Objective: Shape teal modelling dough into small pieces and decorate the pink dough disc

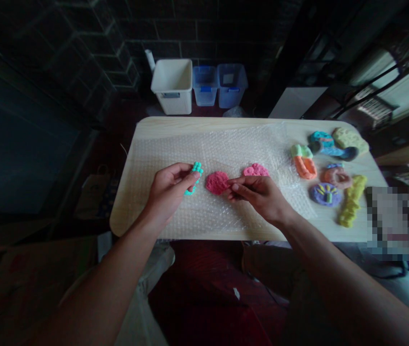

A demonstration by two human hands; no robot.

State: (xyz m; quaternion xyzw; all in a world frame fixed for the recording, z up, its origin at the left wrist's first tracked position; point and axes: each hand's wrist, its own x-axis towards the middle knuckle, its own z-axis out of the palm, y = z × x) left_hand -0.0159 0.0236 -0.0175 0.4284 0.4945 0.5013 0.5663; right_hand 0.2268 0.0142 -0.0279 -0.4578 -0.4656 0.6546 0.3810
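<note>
My left hand [173,184] is closed around a teal modelling-clay piece [197,167] with a bumpy, beaded surface; its middle is hidden behind my thumb and fingers. To its right is a flat, rough-textured red clay disc [216,182] over the bubble wrap. My right hand [253,191] has thumb and forefinger pinched together at the disc's right edge. Whether the fingertips grip that edge or a small bit of something does not show. Just behind my right hand lies a pink clay piece [256,169] with rounded lumps, partly covered by the hand.
Bubble wrap [146,192] covers much of the pale wooden table [125,216]. Several coloured clay shapes stand at the right, among them an orange and green boot-like one [305,166], a purple disc [325,194] and a yellow strip [353,202]. Beyond the table are a white bin [175,86] and blue tubs [232,89].
</note>
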